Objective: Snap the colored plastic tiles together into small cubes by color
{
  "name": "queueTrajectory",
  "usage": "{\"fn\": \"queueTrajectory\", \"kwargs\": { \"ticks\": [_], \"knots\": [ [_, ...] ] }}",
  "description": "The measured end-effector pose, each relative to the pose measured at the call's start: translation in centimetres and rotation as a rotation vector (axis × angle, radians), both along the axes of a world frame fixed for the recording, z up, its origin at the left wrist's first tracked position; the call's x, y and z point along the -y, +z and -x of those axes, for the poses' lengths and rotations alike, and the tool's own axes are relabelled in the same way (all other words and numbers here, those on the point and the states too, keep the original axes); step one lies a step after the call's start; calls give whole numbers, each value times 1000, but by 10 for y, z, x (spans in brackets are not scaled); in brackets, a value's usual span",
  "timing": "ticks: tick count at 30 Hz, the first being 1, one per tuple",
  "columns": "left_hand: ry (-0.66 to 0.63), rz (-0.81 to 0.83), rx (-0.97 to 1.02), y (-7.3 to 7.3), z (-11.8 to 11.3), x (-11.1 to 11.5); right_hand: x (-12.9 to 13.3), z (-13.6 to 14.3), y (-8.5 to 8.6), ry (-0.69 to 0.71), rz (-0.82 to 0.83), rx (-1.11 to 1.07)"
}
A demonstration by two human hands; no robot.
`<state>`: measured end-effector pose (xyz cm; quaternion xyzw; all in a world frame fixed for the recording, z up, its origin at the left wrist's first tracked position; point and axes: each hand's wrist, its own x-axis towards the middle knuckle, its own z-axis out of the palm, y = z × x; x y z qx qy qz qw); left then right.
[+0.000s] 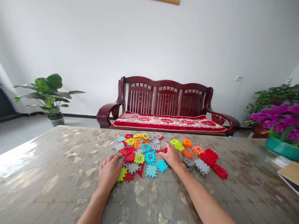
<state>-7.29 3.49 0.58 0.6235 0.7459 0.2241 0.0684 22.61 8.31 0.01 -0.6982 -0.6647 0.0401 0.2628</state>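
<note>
The thin red piece (pixel 161 150) lies beyond and to the right of the lime window tile (pixel 139 158), my landmark, with its end between the thumb and forefinger of my right hand (pixel 167 150). Those fingers are parted around it; I can't tell whether they press on it. I judge it to be light, stiff plastic, a little slick on the faces but unlikely to break. I'd take it by its opposite long edges, where the teeth should give purchase, and squeeze gently so it doesn't flip.

My left hand (pixel 109 171) sits left of the lime window tile, palm down and loosely curled, fingertips at a grey piece (pixel 120 161); I can't tell if it is pinched. The blue window tile (pixel 150 158) is just right of my landmark, the light-blue square tile (pixel 151 170) nearer me and to the right. Well to its right is the red block (pixel 209 157). The patterned tabletop (pixel 77 177) spreads around it, and the wooden bench (pixel 167 83) stands beyond.
</note>
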Motion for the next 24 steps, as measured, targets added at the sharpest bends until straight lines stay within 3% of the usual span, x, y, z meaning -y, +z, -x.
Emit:
{"fn": "queueTrajectory", "kwargs": {
  "ticks": [6, 14, 24],
  "knots": [
    [0, -17, 5, 1, -1, 1, 15, 1, 11, 20, 70, 187],
    [-1, -29, 18, 1, -1, 1, 22, -1, 25, 143, 179, 241],
    [-5, -26, 11, 0, -1, 1, 32, -5, 23, 162, 169, 228]
  ]
}}
